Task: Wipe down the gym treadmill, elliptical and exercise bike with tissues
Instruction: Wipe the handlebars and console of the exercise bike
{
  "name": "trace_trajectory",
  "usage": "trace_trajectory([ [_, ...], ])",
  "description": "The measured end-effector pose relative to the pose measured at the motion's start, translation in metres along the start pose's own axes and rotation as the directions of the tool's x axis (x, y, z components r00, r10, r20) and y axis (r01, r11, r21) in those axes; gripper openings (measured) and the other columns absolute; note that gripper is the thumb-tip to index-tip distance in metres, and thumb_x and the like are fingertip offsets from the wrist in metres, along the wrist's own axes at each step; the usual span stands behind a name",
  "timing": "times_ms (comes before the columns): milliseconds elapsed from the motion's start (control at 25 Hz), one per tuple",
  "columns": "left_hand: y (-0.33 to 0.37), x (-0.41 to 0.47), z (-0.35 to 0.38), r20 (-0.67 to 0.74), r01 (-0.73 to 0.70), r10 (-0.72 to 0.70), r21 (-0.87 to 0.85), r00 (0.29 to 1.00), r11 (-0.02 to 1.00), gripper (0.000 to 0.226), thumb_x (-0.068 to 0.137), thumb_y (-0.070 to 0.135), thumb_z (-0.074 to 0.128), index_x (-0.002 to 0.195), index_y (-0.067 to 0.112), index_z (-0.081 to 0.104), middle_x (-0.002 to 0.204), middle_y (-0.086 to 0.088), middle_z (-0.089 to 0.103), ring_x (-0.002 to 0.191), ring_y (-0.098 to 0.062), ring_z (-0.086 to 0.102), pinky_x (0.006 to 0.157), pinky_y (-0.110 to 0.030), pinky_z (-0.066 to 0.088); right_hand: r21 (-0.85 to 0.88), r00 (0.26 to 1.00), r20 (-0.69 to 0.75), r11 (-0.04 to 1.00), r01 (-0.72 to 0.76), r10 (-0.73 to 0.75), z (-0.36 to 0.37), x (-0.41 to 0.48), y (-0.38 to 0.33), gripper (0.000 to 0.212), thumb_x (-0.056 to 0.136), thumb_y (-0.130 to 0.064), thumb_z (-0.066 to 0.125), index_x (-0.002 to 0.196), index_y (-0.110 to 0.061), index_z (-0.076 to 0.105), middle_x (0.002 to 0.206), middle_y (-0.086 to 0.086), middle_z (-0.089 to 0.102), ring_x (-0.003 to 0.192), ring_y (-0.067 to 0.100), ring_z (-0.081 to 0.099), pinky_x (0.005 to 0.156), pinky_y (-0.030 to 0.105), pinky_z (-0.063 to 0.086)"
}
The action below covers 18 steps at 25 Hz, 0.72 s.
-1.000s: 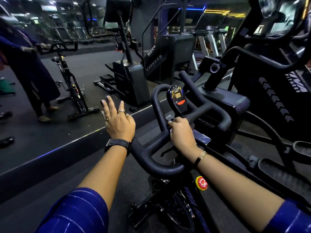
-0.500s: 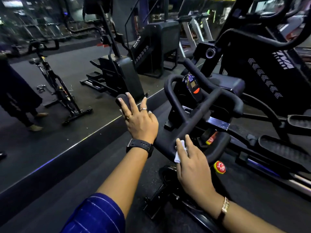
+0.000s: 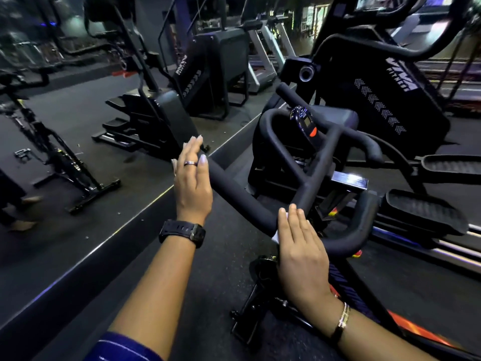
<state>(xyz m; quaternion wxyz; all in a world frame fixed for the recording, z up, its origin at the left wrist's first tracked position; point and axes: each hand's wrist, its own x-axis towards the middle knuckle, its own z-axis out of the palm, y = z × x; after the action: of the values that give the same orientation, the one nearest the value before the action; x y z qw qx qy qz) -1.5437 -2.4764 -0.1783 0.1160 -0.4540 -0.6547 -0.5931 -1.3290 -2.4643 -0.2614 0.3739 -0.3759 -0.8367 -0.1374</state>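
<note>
While right hand (image 3: 299, 256) flat on tissue (image 3: 276, 237) at handlebar (image 3: 242, 188) bend, left hand (image 3: 191, 183) flat beside tip.

Handlebar (image 3: 242, 194) between hands, elliptical (image 3: 377, 105) beyond.

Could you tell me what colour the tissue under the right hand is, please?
White; the folded paper tissue peeks from under the right hand, head view.

Black wristwatch (image 3: 182, 233) and a banded ring (image 3: 190, 163) on the left hand (image 3: 192, 190); slim gold bangle (image 3: 343, 318) at the right hand's (image 3: 302, 256) wrist; blue sleeve (image 3: 122, 347) with thin pale stripes.
</note>
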Motion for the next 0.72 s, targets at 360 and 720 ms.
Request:
trace_trajectory([
  [360,0.008,0.022,-0.033,0.389,0.557,-0.54,-0.81,0.746,0.186,0.061,0.1,0.055,0.016,0.149,0.024,0.031,0.119,-0.012,0.07,0.131,-0.024,0.05,0.113,-0.036,0.026,0.838,0.977,0.13,0.508,-0.199,0.169,-0.013,0.092,-0.098,0.053,0.083,-0.004,0.043,0.135,-0.002,0.051,0.128,0.015,0.06,0.118,0.014,0.051,0.1,0.007,0.031],
  [720,0.004,0.029,-0.052,0.511,0.604,-0.543,-0.797,0.666,-0.01,0.069,0.097,0.061,0.02,0.153,0.019,0.025,0.137,-0.02,0.056,0.125,-0.03,0.056,0.111,-0.044,0.036,0.469,0.94,0.335,0.854,-0.226,0.065,-0.002,0.179,-0.121,0.026,0.095,-0.026,0.042,0.091,-0.011,0.063,0.103,0.011,0.062,0.1,0.032,0.057,0.078,0.038,0.046],
])
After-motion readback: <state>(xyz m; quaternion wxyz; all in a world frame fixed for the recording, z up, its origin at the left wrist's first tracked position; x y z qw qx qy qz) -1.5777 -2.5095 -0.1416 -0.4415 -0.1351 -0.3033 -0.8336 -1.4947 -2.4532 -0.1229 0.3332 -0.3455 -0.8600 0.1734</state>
